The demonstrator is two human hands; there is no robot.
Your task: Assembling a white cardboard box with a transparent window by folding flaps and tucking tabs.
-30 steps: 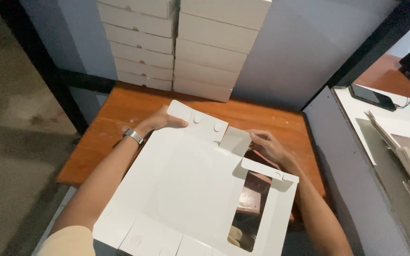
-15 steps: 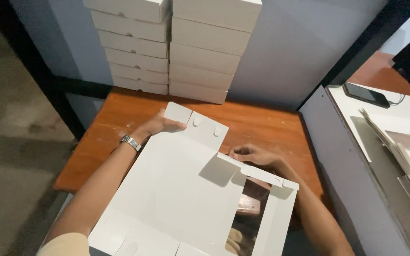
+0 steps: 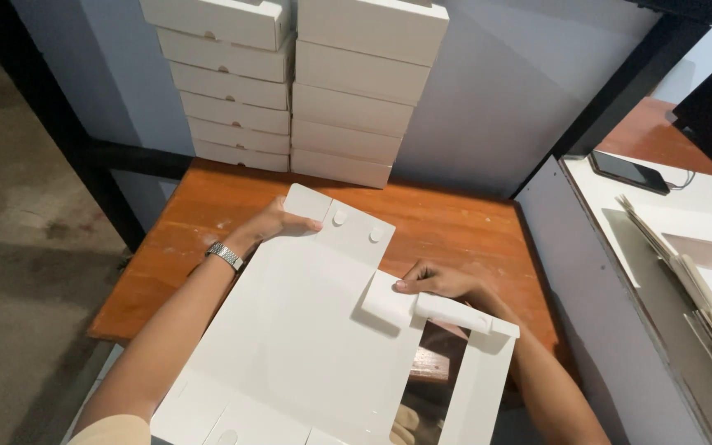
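A large flat white cardboard box blank (image 3: 306, 330) lies on the wooden table (image 3: 447, 218), reaching toward me. It has a clear window panel (image 3: 430, 371) on its right side. My left hand (image 3: 278, 221), with a metal watch on the wrist, grips the blank's far left corner by a small flap. My right hand (image 3: 442, 282) presses down a folded side flap (image 3: 389, 298) near the blank's right edge, fingers curled over the fold.
Two stacks of folded white boxes (image 3: 298, 82) stand against the grey wall at the table's back. A grey partition (image 3: 587, 280) borders the right side. Beyond it lie a dark phone (image 3: 628, 171) with a cable and flat white sheets (image 3: 702, 272).
My right hand has moved down and left along the side flap, folding it over onto the blank. My left hand stays at the far corner.
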